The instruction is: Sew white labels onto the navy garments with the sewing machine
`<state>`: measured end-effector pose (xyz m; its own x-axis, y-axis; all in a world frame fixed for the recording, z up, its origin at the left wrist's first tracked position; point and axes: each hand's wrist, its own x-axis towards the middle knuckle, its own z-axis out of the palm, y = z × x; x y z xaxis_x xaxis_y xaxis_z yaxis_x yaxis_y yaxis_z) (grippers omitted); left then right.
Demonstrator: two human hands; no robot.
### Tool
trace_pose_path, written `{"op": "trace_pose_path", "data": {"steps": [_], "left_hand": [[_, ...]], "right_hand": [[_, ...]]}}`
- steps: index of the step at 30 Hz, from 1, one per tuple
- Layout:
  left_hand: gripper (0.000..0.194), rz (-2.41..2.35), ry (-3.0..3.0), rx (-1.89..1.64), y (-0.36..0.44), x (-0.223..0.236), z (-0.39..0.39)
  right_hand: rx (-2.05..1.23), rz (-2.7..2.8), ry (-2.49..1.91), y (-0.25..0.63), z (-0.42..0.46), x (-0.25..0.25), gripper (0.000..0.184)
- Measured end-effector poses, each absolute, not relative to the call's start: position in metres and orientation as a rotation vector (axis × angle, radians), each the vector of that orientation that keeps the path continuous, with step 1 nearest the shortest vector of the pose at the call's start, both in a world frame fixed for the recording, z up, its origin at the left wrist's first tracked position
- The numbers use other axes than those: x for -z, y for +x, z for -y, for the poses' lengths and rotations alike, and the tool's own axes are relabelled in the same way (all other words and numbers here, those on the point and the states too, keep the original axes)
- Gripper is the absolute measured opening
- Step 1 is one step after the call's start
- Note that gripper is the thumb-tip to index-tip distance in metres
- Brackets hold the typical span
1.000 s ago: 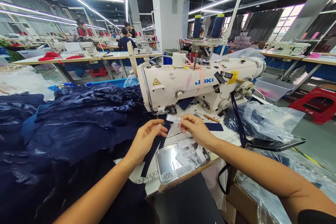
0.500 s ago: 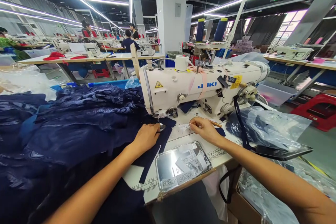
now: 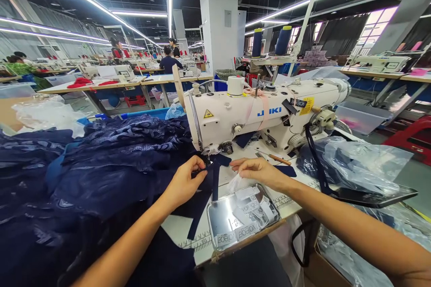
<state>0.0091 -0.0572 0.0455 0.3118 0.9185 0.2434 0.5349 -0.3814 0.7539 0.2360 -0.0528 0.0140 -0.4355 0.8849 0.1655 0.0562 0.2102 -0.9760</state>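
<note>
Beside the needle area of a white sewing machine, my left hand pinches the edge of navy fabric between thumb and forefinger. My right hand is to the right of it, thumb and forefinger together on a thin white piece of material. A narrow navy strip hangs between the two hands. Just in front of my right hand lies a metal tray with several printed white labels. An awl-like tool with a wooden handle rests on the machine bed behind that hand.
A large heap of navy patterned garments covers the left side. Clear plastic bags with dark contents lie at the right, above a dark flat panel. Thread cones stand behind the machine. People sit at other machines farther back.
The pointed metal tool at my left fingers no longer shows; those fingers now pinch navy fabric. My right hand has come slightly nearer with the white piece. The view has shifted a little.
</note>
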Motion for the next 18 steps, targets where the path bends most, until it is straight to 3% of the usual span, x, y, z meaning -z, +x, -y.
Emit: {"op": "trace_pose_path", "data": {"steps": [2, 7, 13, 18], "left_hand": [[0.002, -1.336, 2.131, -0.961, 0.013, -0.044, 0.065], [0.005, -1.325, 2.281, -0.974, 0.018, -0.048, 0.075], [0.021, -1.236, 1.831, -0.973, 0.008, -0.056, 0.068], [0.020, -1.199, 1.619, -0.924, 0.012, -0.048, 0.070]], "right_hand": [[-1.373, 1.789, -0.820, 0.220, 0.063, -0.022, 0.010], [-1.065, 1.973, -0.895, 0.185, 0.074, -0.027, 0.009], [-1.205, 1.920, -0.953, 0.179, 0.074, -0.019, 0.006], [-1.250, 1.936, -0.937, 0.182, 0.076, -0.018, 0.006]]}}
